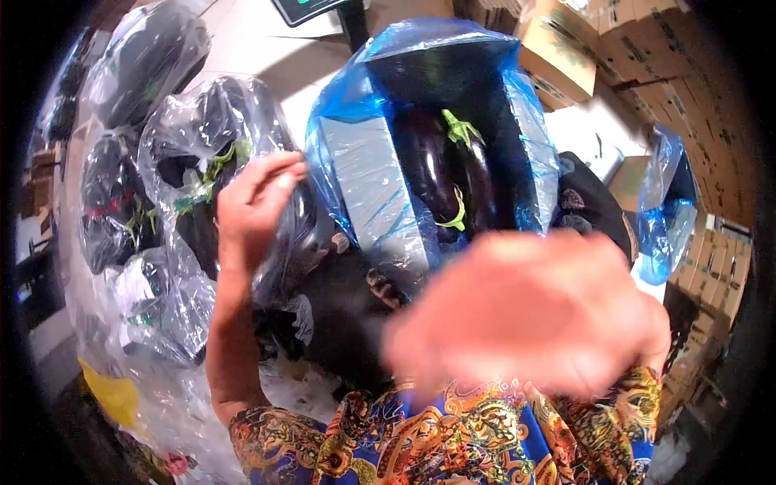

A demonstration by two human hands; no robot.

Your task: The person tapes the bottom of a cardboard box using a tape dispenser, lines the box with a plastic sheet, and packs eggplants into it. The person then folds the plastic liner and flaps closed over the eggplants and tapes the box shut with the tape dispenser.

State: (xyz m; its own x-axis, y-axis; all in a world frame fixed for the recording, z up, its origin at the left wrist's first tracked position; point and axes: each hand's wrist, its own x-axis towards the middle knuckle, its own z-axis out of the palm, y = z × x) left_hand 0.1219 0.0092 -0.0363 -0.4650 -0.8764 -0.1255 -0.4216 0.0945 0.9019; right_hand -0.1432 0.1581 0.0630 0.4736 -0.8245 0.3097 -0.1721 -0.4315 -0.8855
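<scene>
Two dark purple eggplants (436,170) with green stems lie in a box (365,174) lined with a blue plastic bag (335,89). To the left of the box is my left hand (257,194), its fingers bent and drawn together in front of a clear plastic bag (271,113); whether anything is between them I cannot make out. Close to the camera, my right hand (525,311) is raised over the near end of the box. Motion smears its fingers, and it hides part of the box.
Several clear bags with eggplants stand along the left, one at the back (145,61). Cardboard boxes (562,52) are stacked at the right, near another blue bag (667,210). A dark display on a post (353,24) rises behind the box.
</scene>
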